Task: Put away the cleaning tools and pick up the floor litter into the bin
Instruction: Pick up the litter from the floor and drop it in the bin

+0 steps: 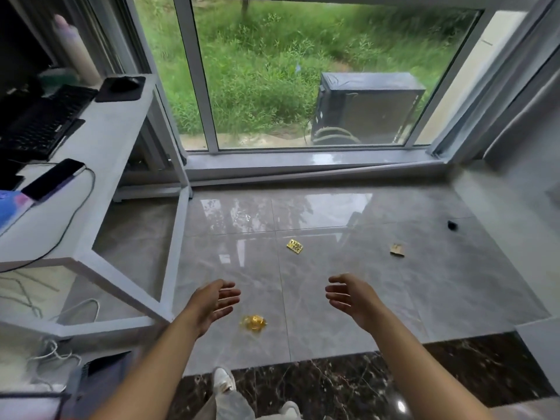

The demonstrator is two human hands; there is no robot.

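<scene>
Litter lies scattered on the glossy grey floor (348, 316), and picking it up looks like the step in hand. No cleaning tools and no bin show anywhere in the view, so I cannot tell whether the tools are already put away.

Both arms reach forward over the tiles. The left hand (215, 301) and the right hand (351, 298) are released, with fingers loosely spread, palms turned toward each other, and nothing in either.

A crumpled gold wrapper (254, 322) sits on the tile just below and beside the left hand, the closest piece. Farther out, between the hands and the window (303, 71), lies a flat yellow packet (295, 246). A small brown scrap (397, 250) is off to the right, and a tiny black bit (452, 225) lies beyond it near the right wall. A faint clear film (242, 218) may also lie near the far tile joint, but it is too pale to be sure.

A white desk (115, 128) with a keyboard (45, 122) and a phone (53, 178) stands on the left.

The next move likely calls for bending down and pinching the gold wrapper with the left fingers. It is thin and flat on a slick tile, so a fingertip pinch at a raised crease should lift it best. The bin must then be found outside this view.
</scene>
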